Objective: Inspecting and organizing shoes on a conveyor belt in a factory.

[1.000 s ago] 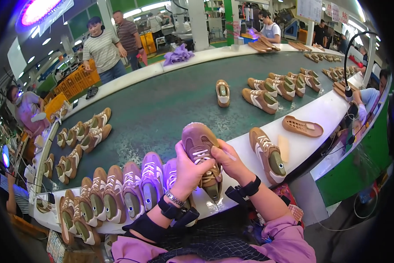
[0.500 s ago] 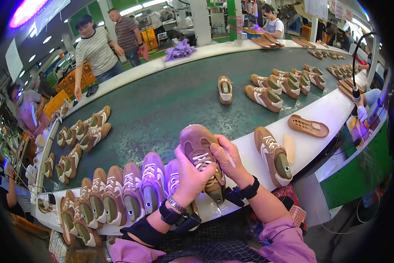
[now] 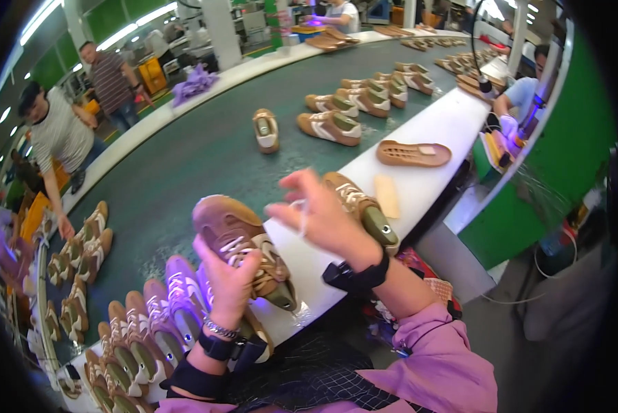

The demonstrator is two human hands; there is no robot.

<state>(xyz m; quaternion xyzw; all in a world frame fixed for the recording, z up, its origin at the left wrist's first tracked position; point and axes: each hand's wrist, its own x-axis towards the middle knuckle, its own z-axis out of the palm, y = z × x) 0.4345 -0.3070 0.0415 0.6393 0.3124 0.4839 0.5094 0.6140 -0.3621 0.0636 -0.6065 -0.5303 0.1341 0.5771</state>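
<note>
My left hand (image 3: 228, 283) grips a brown lace-up sneaker (image 3: 225, 219) by its side, toe pointing away and to the left, with a green shoe last in its opening. Off to the right of that sneaker, my right hand (image 3: 338, 224) is raised, its fingers partly blurred. A thin white stick (image 3: 302, 219) shows between its thumb and fingers. Just beyond this hand another brown sneaker (image 3: 374, 219) stands on the white ledge, partly covered by the hand. A row of sneakers (image 3: 159, 313) lines the ledge left of my left hand, some lit purple.
A green conveyor belt (image 3: 178, 165) carries groups of sneakers at left and far right, and a single sneaker (image 3: 266, 131). On the white ledge (image 3: 426, 186) lie a loose brown sole (image 3: 413, 153) and a beige pad (image 3: 386, 196). Other people work around the belt; one person's gloved hand (image 3: 508, 127) is at right.
My right hand has come off the sneaker and lifted away to the right with the white stick. My left hand still holds the sneaker. The whole view has turned to the right.
</note>
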